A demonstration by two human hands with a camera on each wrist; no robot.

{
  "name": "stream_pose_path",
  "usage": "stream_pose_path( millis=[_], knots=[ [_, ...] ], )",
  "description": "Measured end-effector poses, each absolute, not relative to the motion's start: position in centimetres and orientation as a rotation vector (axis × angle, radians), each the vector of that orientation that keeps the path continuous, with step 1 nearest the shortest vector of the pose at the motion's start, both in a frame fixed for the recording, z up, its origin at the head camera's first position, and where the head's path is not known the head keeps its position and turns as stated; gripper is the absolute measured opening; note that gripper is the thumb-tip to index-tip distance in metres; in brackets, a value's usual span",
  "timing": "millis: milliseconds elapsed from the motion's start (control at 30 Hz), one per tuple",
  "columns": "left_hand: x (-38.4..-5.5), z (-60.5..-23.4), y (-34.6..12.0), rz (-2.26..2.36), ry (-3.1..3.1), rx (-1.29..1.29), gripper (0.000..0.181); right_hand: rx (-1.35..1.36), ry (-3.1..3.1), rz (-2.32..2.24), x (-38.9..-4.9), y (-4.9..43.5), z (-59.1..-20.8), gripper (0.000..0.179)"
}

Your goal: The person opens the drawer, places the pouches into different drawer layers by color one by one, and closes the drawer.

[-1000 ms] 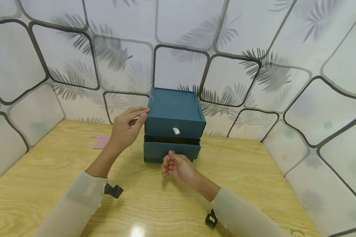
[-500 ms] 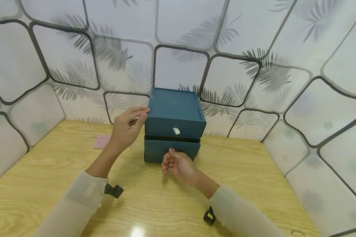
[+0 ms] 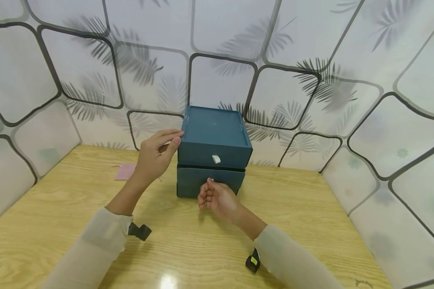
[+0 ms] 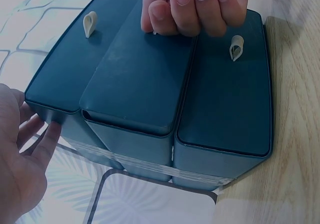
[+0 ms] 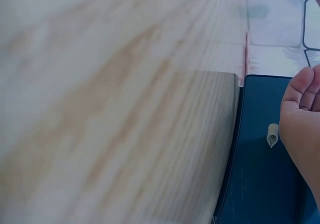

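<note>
A dark blue drawer box (image 3: 217, 126) stands by the back wall, its drawers stacked with pale loop pull tabs. In the left wrist view, the middle drawer (image 4: 135, 84) sticks out a little past the top drawer (image 4: 70, 54) and bottom drawer (image 4: 225, 104). My left hand (image 3: 155, 154) rests its straight fingers against the box's upper left side. At the front of the middle drawer is my right hand (image 3: 220, 200), fingers curled, thumb and forefinger pinching its pull tab, mostly hidden. The bottom drawer's pull tab (image 5: 272, 135) hangs free beside that hand.
A pink pouch (image 3: 124, 171) with strings lies left of the box, partly behind the left wrist. Dark straps hang beneath both sleeves. Patterned walls (image 3: 220, 80) enclose the back and sides of the wooden table (image 3: 188, 249).
The middle drawer has slid inward, and the dark gap above its front has narrowed to a thin line. My right hand has moved slightly forward with it; the left hand stays at the side.
</note>
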State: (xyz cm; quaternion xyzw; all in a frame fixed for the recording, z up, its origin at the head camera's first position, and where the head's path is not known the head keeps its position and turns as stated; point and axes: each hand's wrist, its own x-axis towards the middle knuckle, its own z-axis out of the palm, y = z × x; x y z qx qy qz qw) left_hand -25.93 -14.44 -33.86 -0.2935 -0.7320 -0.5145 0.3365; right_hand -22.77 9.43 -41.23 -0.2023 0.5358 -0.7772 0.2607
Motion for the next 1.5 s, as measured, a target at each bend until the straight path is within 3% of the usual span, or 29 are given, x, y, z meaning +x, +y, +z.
stream_pose_path(
  millis=[1500],
  knots=[
    [-26.0,-33.9,-14.5,-1.342,-1.908,-0.768,0.026,-0.457,1.478,-2.132,-24.0,9.1,-41.2,0.050]
  ],
)
